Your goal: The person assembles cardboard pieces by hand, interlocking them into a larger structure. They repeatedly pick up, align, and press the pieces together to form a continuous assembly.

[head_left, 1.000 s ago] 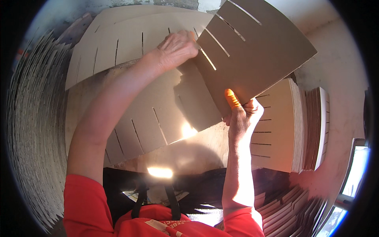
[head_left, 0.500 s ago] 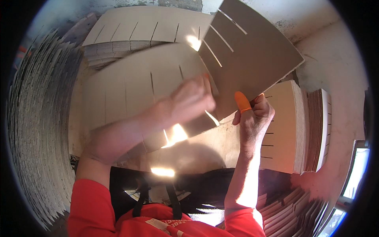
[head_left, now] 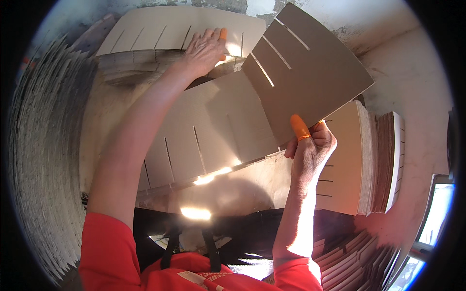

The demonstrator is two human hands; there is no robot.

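My right hand (head_left: 313,148) is closed on the near lower edge of a grey-brown slotted cardboard sheet (head_left: 310,72). An orange finger cot covers its thumb. The sheet tilts up to the right, and a lighter slotted cardboard panel (head_left: 218,121) meets it along a slanting line; whether they are one folded piece I cannot tell. At the far side, my left hand (head_left: 206,51) lies with fingers outstretched on the top sheet of a stack of slotted cardboard (head_left: 145,29). Orange covers show on its index fingertip and near its thumb, by the stack's near edge.
A tall stack of cardboard sheets (head_left: 48,155) rises along the left. On the right stands another slotted cardboard stack (head_left: 342,169). More cardboard pieces (head_left: 347,257) lean at lower right. Beneath the held sheets is a pale work surface (head_left: 262,177) with bright sunlight patches.
My left hand has moved from above the lighter panel to the far stack, and its fingers have spread. The lighter panel has shifted right and nearer. My right hand keeps its hold.
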